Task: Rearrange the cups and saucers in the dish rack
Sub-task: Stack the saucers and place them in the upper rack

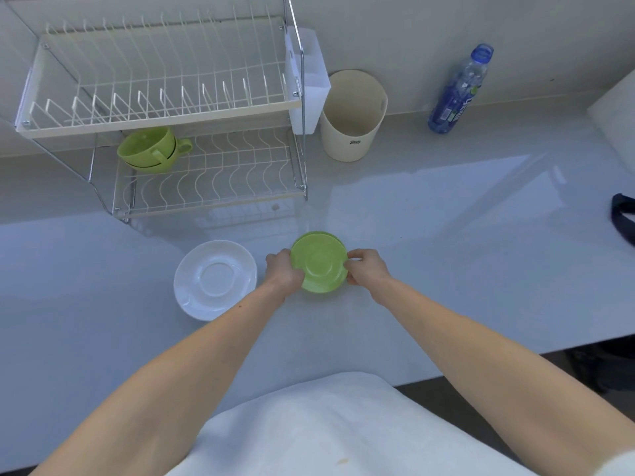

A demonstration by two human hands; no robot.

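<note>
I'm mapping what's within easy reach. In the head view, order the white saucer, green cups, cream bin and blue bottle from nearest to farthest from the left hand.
From the left hand:
1. white saucer, beside it on the counter, to its left.
2. green cups, stacked on the rack's lower shelf.
3. cream bin, right of the rack.
4. blue bottle, far right by the wall.

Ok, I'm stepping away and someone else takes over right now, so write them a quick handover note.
Left hand and right hand both grip the green saucers, apparently a stack, on the counter, one hand at each side.
White saucer lies on the counter to their left, untouched.
Green cups, nested, sit at the left of the dish rack's lower shelf. Upper shelf holds nothing.
Done: cups are racked.
Left: all saucers still need placing in the rack.
</note>
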